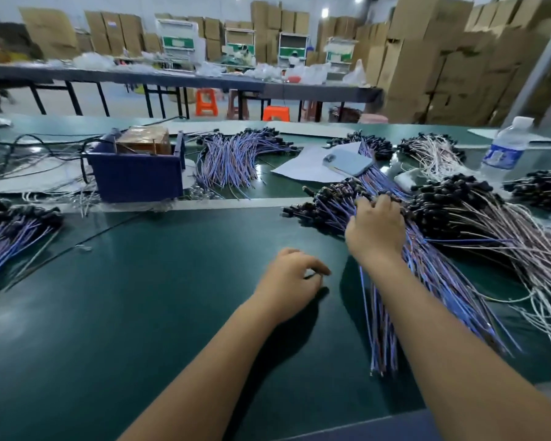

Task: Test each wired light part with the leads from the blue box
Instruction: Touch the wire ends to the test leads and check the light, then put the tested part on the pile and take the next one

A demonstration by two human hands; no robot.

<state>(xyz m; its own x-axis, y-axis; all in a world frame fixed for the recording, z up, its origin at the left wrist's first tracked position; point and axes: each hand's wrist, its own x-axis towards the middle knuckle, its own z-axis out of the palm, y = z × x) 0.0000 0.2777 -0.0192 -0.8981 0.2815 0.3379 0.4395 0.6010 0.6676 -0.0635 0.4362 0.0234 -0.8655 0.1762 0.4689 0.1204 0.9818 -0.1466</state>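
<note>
The blue box point(139, 175) with a copper-wound transformer inside stands at the back left of the green table point(159, 307). Thin leads point(83, 203) trail from it onto the table. My right hand point(376, 227) lies on a pile of blue-wired light parts point(427, 275) with black heads, fingers curled into the heads of the bundle. My left hand point(291, 278) hovers over bare table just left of that pile, fingers loosely curled and holding nothing. Whether the right hand grips single parts is hidden by its back.
More blue-wired parts lie at the far left point(10, 237) and behind the box point(233, 157). White-wired parts point(490, 224) spread at the right. A phone point(347, 162) on white paper and a water bottle point(506, 148) stand behind. Cardboard boxes fill the background.
</note>
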